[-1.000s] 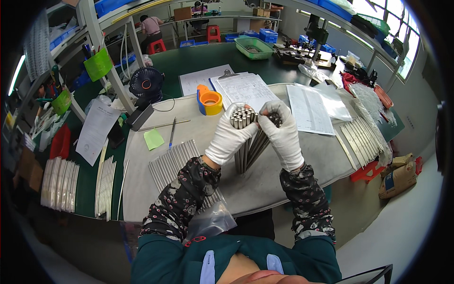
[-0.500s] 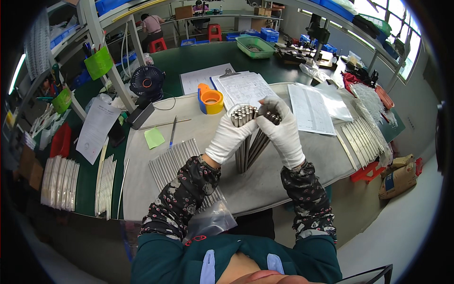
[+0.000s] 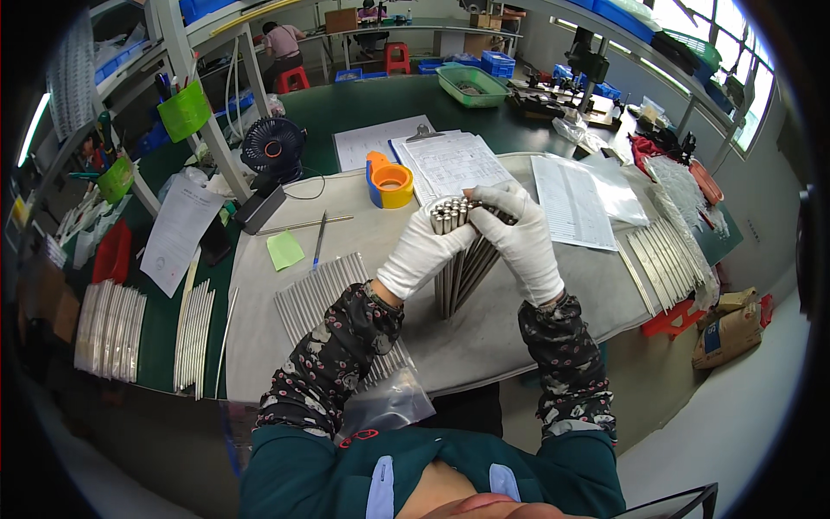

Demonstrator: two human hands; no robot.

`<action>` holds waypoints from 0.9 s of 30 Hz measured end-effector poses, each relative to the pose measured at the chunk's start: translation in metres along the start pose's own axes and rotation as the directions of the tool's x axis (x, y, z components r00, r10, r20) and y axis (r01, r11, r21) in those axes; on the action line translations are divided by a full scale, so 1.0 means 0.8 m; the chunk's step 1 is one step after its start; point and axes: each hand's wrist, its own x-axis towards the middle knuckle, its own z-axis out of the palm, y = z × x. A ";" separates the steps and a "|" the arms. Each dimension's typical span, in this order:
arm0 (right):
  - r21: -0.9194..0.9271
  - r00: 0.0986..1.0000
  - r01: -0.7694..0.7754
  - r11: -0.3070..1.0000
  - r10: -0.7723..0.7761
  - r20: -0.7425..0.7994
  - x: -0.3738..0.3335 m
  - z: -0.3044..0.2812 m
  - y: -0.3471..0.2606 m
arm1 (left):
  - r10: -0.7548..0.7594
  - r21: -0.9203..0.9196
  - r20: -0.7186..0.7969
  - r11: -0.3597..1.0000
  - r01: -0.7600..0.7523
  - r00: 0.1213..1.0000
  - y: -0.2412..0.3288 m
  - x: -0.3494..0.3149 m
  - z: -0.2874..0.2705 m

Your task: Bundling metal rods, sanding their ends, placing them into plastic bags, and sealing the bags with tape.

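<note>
A bundle of steel rods (image 3: 462, 281) stands on end on the grey cloth, its round tops level with my gloved fingers. My left hand (image 3: 425, 251), in a white glove, is wrapped round the left part of the bundle. From the right, my right hand (image 3: 516, 238), gloved likewise, closes round the other rods, its fingers over their tops. Below the hands the rods lean a little apart. Beside my left forearm lies a row of steel rods (image 3: 320, 290) on the cloth, with a clear plastic bag (image 3: 389, 406) at its near end.
Beyond the hands are a clipboard with papers (image 3: 450, 164) and a yellow-blue tape dispenser (image 3: 390, 183). A small fan (image 3: 272, 149), a pen (image 3: 320, 239) and a green note (image 3: 284, 251) are to the left. More rods lie at the far left (image 3: 111, 333) and right (image 3: 661, 264).
My right hand has drawn in toward the left, bringing its rods against those in my left hand. The gap between the two groups of rod tops has narrowed.
</note>
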 end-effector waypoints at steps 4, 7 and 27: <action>0.001 1.000 -0.018 1.000 0.018 -0.002 0.000 -0.001 0.000 | 0.060 0.030 -0.006 0.998 -0.060 0.998 -0.001 -0.003 -0.002; 0.001 1.000 -0.018 1.000 0.018 -0.014 0.000 0.000 -0.002 | 0.036 0.013 0.000 0.999 -0.036 0.999 0.002 -0.004 0.000; 0.035 0.999 -0.039 0.999 0.038 0.032 0.000 0.005 -0.015 | 0.073 0.030 0.034 0.997 -0.074 0.997 -0.009 -0.004 -0.006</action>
